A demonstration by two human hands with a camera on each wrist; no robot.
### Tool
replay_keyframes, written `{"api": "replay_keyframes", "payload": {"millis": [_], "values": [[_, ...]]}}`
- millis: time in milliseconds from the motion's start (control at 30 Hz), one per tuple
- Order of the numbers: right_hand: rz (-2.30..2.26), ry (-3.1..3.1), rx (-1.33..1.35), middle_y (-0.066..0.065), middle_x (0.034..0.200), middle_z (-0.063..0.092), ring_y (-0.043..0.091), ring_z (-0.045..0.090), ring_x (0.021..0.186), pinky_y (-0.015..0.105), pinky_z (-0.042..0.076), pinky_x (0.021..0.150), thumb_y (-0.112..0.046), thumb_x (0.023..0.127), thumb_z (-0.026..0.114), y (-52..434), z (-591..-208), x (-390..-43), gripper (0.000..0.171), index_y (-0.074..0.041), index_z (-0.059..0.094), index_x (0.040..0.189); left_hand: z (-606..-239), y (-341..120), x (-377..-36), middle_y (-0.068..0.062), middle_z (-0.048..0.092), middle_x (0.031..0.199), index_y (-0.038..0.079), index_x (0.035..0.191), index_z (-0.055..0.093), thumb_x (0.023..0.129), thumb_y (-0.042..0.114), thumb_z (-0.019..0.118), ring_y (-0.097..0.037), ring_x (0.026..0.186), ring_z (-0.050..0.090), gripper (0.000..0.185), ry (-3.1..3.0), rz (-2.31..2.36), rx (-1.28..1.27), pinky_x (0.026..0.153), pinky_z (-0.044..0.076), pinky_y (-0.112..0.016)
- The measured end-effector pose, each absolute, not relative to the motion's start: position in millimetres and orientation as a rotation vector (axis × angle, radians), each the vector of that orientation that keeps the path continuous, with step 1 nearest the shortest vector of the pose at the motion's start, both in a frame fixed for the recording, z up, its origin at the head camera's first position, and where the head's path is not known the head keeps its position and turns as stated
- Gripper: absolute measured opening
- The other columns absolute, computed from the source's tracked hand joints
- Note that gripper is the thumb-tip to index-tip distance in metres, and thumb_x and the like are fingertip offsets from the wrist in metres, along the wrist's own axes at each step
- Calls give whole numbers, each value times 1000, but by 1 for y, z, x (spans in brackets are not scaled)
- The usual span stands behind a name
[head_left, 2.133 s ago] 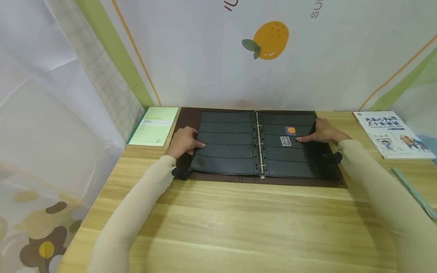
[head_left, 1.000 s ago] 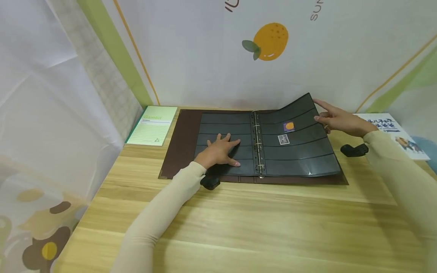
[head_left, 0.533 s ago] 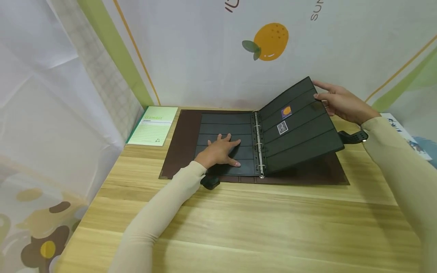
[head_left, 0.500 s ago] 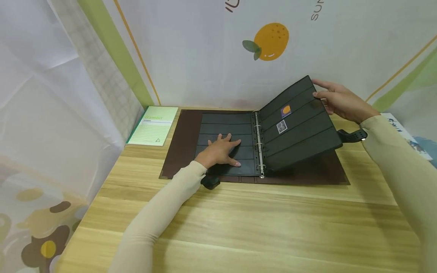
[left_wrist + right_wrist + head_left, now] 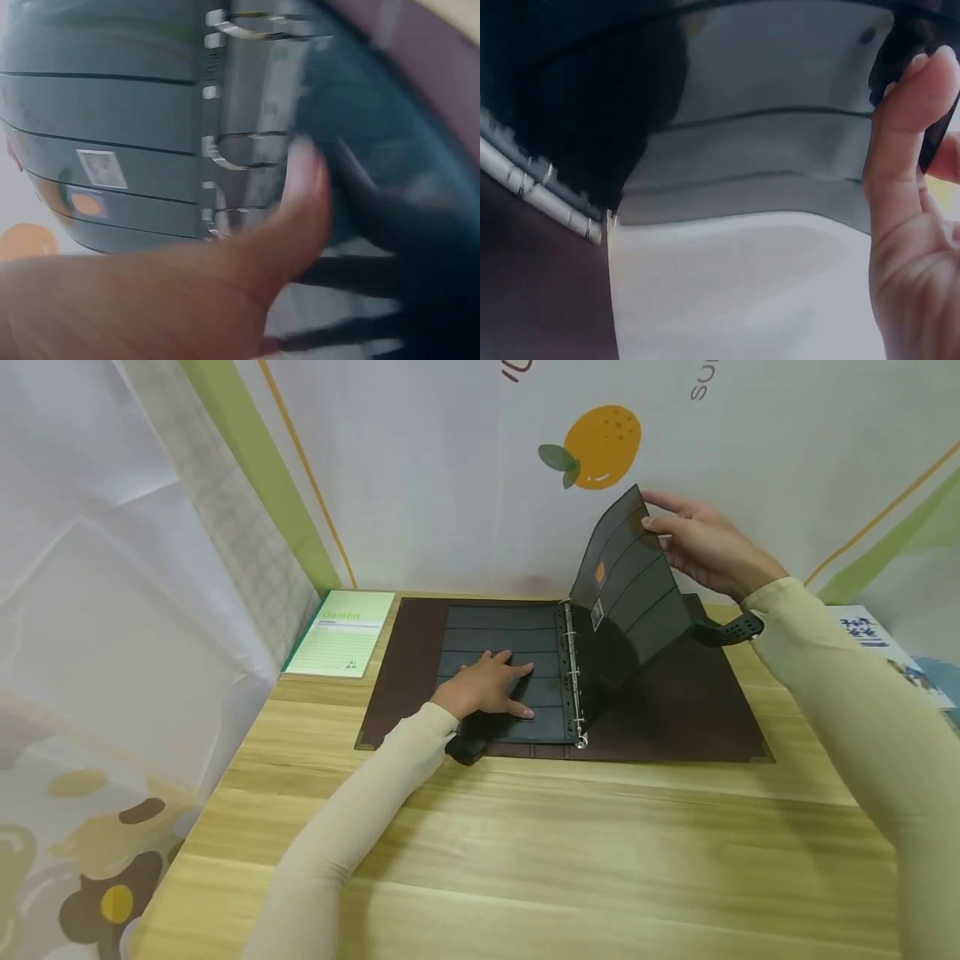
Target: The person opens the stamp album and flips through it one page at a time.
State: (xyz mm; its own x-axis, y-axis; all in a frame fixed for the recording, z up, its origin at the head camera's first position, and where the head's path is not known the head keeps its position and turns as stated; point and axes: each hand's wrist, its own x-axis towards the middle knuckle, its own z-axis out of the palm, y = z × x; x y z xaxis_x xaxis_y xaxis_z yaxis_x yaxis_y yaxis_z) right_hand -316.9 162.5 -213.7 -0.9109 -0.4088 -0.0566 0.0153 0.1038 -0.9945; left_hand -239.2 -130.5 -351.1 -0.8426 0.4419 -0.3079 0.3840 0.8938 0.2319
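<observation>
A brown ring binder (image 5: 697,714), a stamp album, lies open on the wooden table. My right hand (image 5: 708,543) pinches the outer edge of a black pocket page (image 5: 637,572), which rises steeply from the metal rings (image 5: 576,681). Two stamps sit in that page's pockets: a purple one with an orange shape (image 5: 600,573) and a grey-and-white one (image 5: 597,614). My left hand (image 5: 487,685) rests with spread fingers on the flat left page (image 5: 502,618). In the left wrist view, its thumb (image 5: 300,195) points to the rings. The right wrist view shows the raised page's underside (image 5: 742,150).
A pale green notebook (image 5: 337,635) lies left of the binder. On the right, a white picture book (image 5: 870,631) is partly covered by my right sleeve (image 5: 840,685). A printed white curtain (image 5: 450,485) hangs right behind the binder.
My left hand has moved from the left page's outer edge onto the page. My right hand has taken hold of the right page's edge and lifted it up and leftward, baring the brown cover beneath.
</observation>
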Motion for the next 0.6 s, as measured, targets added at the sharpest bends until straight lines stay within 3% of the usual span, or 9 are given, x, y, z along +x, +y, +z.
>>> {"api": "replay_keyframes", "payload": {"millis": [67, 133, 233, 300, 367, 500, 600], "values": [[-1859, 2054, -408, 2, 84, 44, 9, 41, 55, 24, 36, 42, -22, 94, 55, 149, -211, -318, 64, -28, 22, 148, -342, -130, -242, -13, 49, 137, 24, 147, 28, 85, 55, 56, -31, 125, 47, 75, 2724, 342, 639, 104, 37, -49], [-1836, 2060, -433, 3, 86, 40, 10, 40, 56, 24, 41, 44, -22, 94, 54, 135, -209, -320, 64, -26, 21, 149, -326, -128, -245, -10, 60, 123, 20, 146, 33, 91, 52, 49, -24, 110, 58, 65, 2761, 568, 647, 99, 43, -38], [-1815, 2053, -455, 6, 89, 40, 12, 46, 57, 25, 48, 49, -20, 95, 52, 114, -205, -323, 66, -25, 16, 150, -290, -119, -245, -7, 65, 113, 19, 144, 37, 94, 51, 42, -17, 89, 65, 59, 2645, 1148, 591, 84, 53, -32], [-1782, 2082, -453, 7, 86, 44, 15, 51, 56, 26, 51, 51, -20, 96, 51, 100, -203, -323, 67, -23, 13, 151, -263, -113, -243, -6, 56, 131, 18, 142, 40, 94, 53, 40, -18, 104, 64, 60, 2475, 1517, 525, 78, 56, -34], [-1730, 2115, -445, 7, 82, 51, 16, 54, 57, 27, 52, 53, -20, 96, 49, 88, -202, -324, 68, -23, 9, 151, -240, -107, -243, -8, 57, 127, 17, 139, 44, 91, 56, 43, -21, 95, 68, 62, 2324, 1736, 454, 69, 57, -35], [-1605, 2206, -468, 3, 70, 59, 15, 57, 56, 28, 52, 55, -20, 96, 48, 64, -199, -324, 71, -20, 3, 151, -206, -104, -243, -8, 65, 111, 15, 130, 55, 85, 54, 58, -20, 75, 70, 59, 2436, 1646, 370, 62, 57, -34], [-1513, 2258, -475, 2, 67, 62, 14, 58, 55, 28, 51, 54, -19, 95, 47, 50, -199, -326, 74, -18, -2, 151, -194, -107, -243, -7, 68, 105, 12, 121, 62, 84, 35, 68, -16, 65, 70, 43, 2633, 1384, 339, 63, 56, -29]]}}
